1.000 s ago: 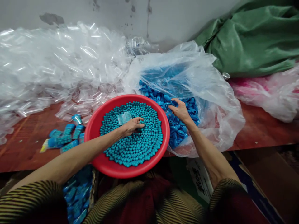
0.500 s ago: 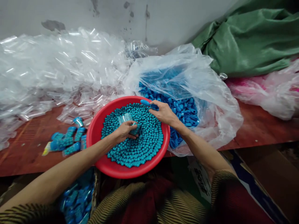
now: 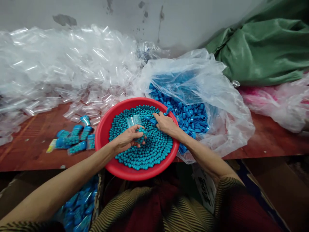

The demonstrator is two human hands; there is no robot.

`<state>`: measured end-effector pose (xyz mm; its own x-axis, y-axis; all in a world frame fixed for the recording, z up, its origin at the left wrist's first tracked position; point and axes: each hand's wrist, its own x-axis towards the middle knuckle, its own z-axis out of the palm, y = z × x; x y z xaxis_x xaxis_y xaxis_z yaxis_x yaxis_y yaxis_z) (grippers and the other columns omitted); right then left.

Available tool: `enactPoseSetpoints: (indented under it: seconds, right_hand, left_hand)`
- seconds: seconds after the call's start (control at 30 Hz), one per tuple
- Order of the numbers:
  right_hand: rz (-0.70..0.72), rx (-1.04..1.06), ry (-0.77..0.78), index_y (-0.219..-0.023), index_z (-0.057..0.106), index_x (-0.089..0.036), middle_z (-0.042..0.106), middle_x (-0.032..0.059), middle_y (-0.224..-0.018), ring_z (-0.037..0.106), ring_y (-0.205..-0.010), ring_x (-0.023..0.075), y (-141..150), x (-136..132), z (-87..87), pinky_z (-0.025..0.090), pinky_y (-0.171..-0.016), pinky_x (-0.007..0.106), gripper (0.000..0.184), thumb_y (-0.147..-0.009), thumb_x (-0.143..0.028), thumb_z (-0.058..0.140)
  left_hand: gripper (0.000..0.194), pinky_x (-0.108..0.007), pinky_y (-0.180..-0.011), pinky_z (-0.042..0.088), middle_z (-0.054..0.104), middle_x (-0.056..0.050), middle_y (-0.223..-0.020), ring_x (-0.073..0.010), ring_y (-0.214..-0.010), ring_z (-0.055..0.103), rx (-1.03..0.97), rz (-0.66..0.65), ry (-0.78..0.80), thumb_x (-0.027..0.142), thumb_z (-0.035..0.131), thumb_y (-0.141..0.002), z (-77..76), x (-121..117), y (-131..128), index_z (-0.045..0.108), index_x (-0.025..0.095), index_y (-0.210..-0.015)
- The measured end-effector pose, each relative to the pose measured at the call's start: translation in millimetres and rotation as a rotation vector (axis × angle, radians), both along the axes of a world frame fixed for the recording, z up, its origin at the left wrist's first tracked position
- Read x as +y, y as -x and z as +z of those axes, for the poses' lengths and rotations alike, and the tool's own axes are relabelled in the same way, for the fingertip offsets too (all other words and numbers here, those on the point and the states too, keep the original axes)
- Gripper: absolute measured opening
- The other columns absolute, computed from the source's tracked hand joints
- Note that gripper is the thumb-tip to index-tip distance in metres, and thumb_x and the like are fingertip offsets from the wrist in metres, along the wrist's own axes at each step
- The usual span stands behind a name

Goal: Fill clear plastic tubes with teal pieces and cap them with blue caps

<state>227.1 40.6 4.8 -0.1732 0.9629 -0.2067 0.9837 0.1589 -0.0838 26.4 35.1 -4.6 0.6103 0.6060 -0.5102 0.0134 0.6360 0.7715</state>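
My left hand (image 3: 126, 139) is closed on clear plastic tubes (image 3: 133, 120) above the red basin (image 3: 102, 156). Turquoise beads show in the tube between its fingers. Round turquoise beads (image 3: 142, 159) fill much of the basin. To the right, over the beads, my right hand (image 3: 167, 125) pinches a blue plastic cap (image 3: 152, 121), its tip pointing at the tubes. Another blue piece (image 3: 167, 111) shows at the back of that hand; whether it is held I cannot tell. Several bead-filled tubes with blue caps (image 3: 72, 139) lie left of the basin.
Loose clear tubes (image 3: 79, 64) are heaped at the back left. Behind the basin on the right, a clear plastic bag (image 3: 231, 119) lies open with blue caps (image 3: 193, 117) in it. Green cloth (image 3: 265, 54) is at the far right. Below the table edge, a box contains blue-capped tubes (image 3: 80, 203).
My right hand has come down and closer to my left with the blue cap. The fingers of my left hand have loosened slightly around the tube. The whole view has shifted a little.
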Motion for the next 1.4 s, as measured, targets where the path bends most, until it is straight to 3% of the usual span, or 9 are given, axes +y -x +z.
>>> enactPoseSetpoints:
  seconds: [0.33, 0.47, 0.6, 0.83, 0.93, 1.07, 1.2, 1.27, 1.4]
  right_hand:
    - [0.028, -0.169, -0.037, -0.127, 0.043, -0.020, 0.050, 0.0132, -0.117, 0.059, -0.088, 0.0239, 10.7, -16.8, 13.2, 0.045, -0.064, 0.033, 0.038, -0.091, -0.017, 0.031]
    - [0.207, -0.191, -0.126, -0.118, 0.051, -0.021, 0.052, 0.0127, -0.116, 0.052, -0.094, 0.0254, 26.7, -14.7, 20.5, 0.043, -0.066, 0.033, 0.034, -0.093, -0.017, 0.028]
    - [0.481, -0.146, -0.129, -0.109, 0.058, -0.020, 0.050, 0.0129, -0.122, 0.049, -0.096, 0.0246, 31.5, 3.5, 4.9, 0.041, -0.071, 0.036, 0.031, -0.094, -0.020, 0.031]
    - [0.536, -0.120, -0.204, -0.087, 0.061, -0.016, 0.059, 0.0108, -0.101, 0.048, -0.100, 0.0265, 29.0, 14.4, -14.5, 0.037, -0.081, 0.042, 0.025, -0.094, -0.021, 0.037]
    - [0.526, -0.085, -0.233, -0.091, 0.058, -0.015, 0.061, 0.0098, -0.095, 0.052, -0.093, 0.0243, 28.1, 13.7, -13.5, 0.036, -0.084, 0.043, 0.027, -0.095, -0.018, 0.031]
    - [0.270, 0.224, -0.144, -0.100, 0.053, -0.017, 0.062, 0.0045, -0.085, 0.056, -0.076, 0.0172, 21.0, 12.6, -4.3, 0.042, -0.071, 0.032, 0.019, -0.094, -0.019, 0.035]
    - [-0.004, 0.868, 0.189, -0.102, 0.052, -0.018, 0.057, -0.0031, -0.073, 0.051, -0.055, 0.0081, 17.6, -0.4, 5.3, 0.041, -0.054, 0.020, 0.018, -0.094, -0.027, 0.038]
    - [-0.043, 1.012, 0.348, -0.106, 0.052, -0.018, 0.053, -0.0052, -0.066, 0.045, -0.047, 0.0066, 20.0, -10.2, 4.5, 0.038, -0.048, 0.019, 0.022, -0.095, -0.026, 0.035]
    - [0.094, 0.923, 0.088, -0.105, 0.058, -0.017, 0.061, 0.0011, -0.080, 0.057, -0.074, 0.0124, 25.4, -26.0, -3.5, 0.044, -0.071, 0.025, 0.023, -0.093, -0.024, 0.040]
  left_hand:
    - [0.040, -0.016, -0.036, 0.035, 0.061, 0.001, -0.070, -0.0083, -0.045, 0.055, 0.087, 0.071, -0.072, 0.032, 0.069, -0.069, 4.3, -14.3, 17.1, 0.045, 0.018, -0.097]
    - [0.042, -0.017, -0.041, 0.040, 0.061, 0.002, -0.071, -0.0098, -0.051, 0.059, -0.032, 0.054, -0.072, 0.031, 0.071, -0.068, 8.1, -14.9, 18.7, 0.046, 0.019, -0.099]
    - [0.043, -0.018, -0.044, 0.042, 0.063, 0.000, -0.075, -0.0116, -0.057, 0.061, -0.106, 0.033, -0.077, 0.032, 0.073, -0.067, 9.5, -14.7, 21.1, 0.046, 0.020, -0.099]
    - [0.046, -0.018, -0.044, 0.041, 0.064, 0.000, -0.076, -0.0116, -0.056, 0.060, 0.046, 0.076, -0.088, 0.035, 0.072, -0.067, 9.4, -14.2, 21.6, 0.046, 0.020, -0.103]
    - [0.051, -0.019, -0.043, 0.042, 0.064, 0.000, -0.078, -0.0129, -0.057, 0.060, 0.134, 0.101, -0.126, 0.038, 0.074, -0.064, 8.0, -12.2, 19.9, 0.045, 0.022, -0.103]
    - [0.059, -0.020, -0.040, 0.042, 0.063, 0.001, -0.077, -0.0139, -0.056, 0.060, 0.195, 0.133, -0.196, 0.042, 0.077, -0.058, 4.7, -8.3, 16.8, 0.044, 0.022, -0.104]
    - [0.054, -0.020, -0.041, 0.043, 0.060, 0.003, -0.073, -0.0121, -0.055, 0.058, 0.194, 0.162, -0.350, 0.042, 0.073, -0.063, 4.4, -10.3, 11.7, 0.044, 0.020, -0.103]
    - [0.049, -0.020, -0.042, 0.043, 0.057, 0.004, -0.070, -0.0112, -0.054, 0.057, 0.186, 0.156, -0.442, 0.040, 0.069, -0.067, 3.6, -13.2, 9.5, 0.043, 0.019, -0.103]
    - [0.037, -0.018, -0.041, 0.040, 0.053, 0.005, -0.068, -0.0093, -0.053, 0.055, 0.164, 0.137, -0.498, 0.036, 0.061, -0.074, -0.6, -17.3, 8.3, 0.042, 0.019, -0.101]
